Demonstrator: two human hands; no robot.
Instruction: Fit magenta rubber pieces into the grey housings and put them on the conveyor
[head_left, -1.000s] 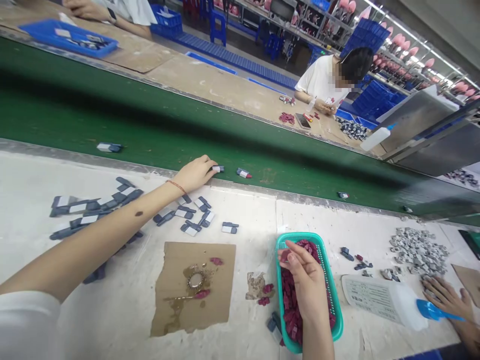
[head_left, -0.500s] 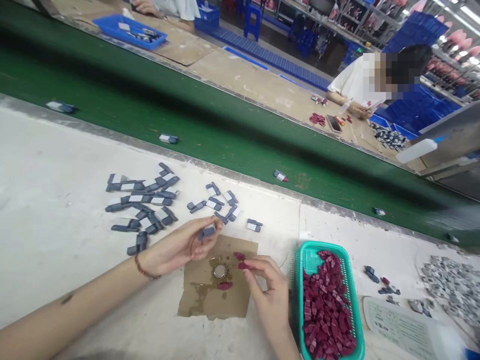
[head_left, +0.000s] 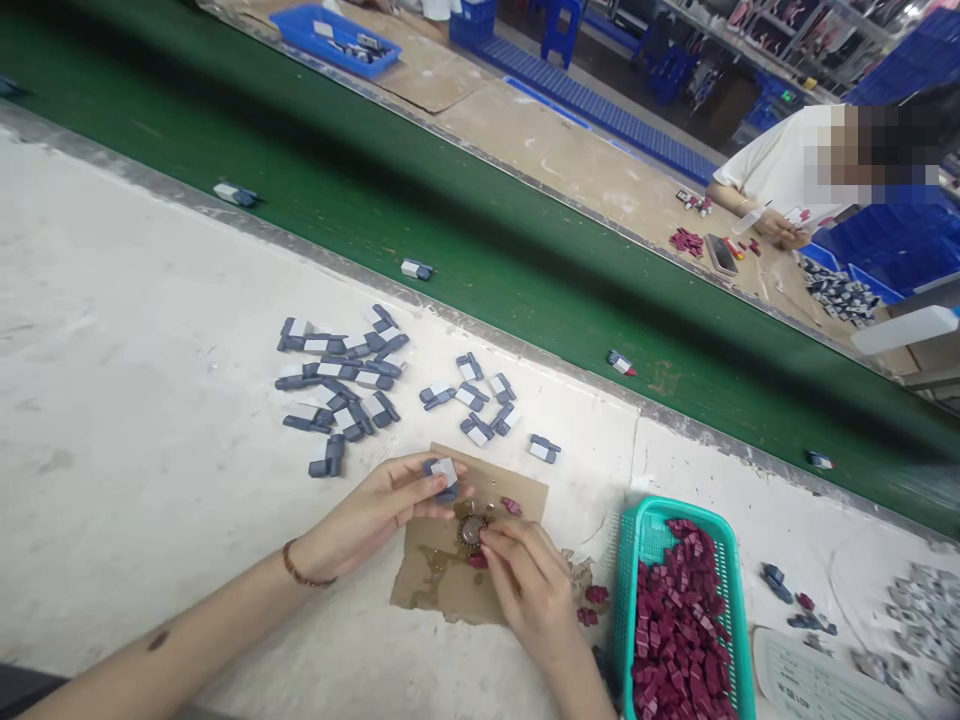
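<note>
Between thumb and fingers, my left hand point(head_left: 409, 492) holds a grey-blue piece with a pale block point(head_left: 444, 474), over the upper left of a brown cardboard sheet point(head_left: 420, 580). My right hand point(head_left: 532, 580) is pinched at the edge of a small round cap point(head_left: 472, 530) on the cardboard; whatever lies between its fingertips is hidden. One dark red piece point(head_left: 511, 506) rests above the cap and another point(head_left: 477, 561) just below it. Wet brown stains mark the sheet. Loose grey-blue pieces point(head_left: 352, 415) are spread on the white table beyond my left hand.
A green basket point(head_left: 744, 640) of dark red pieces stands right of my right hand. Further right are a translucent container point(head_left: 802, 675) and a grey heap point(head_left: 926, 610). A green belt point(head_left: 517, 290) carries several pieces. Across it, a person point(head_left: 780, 160) works at another table.
My right hand has moved from the cardboard's right side to the cap, and the red piece it pinched is no longer visible. My left hand has turned its piece, showing the pale block. The view has shifted.
</note>
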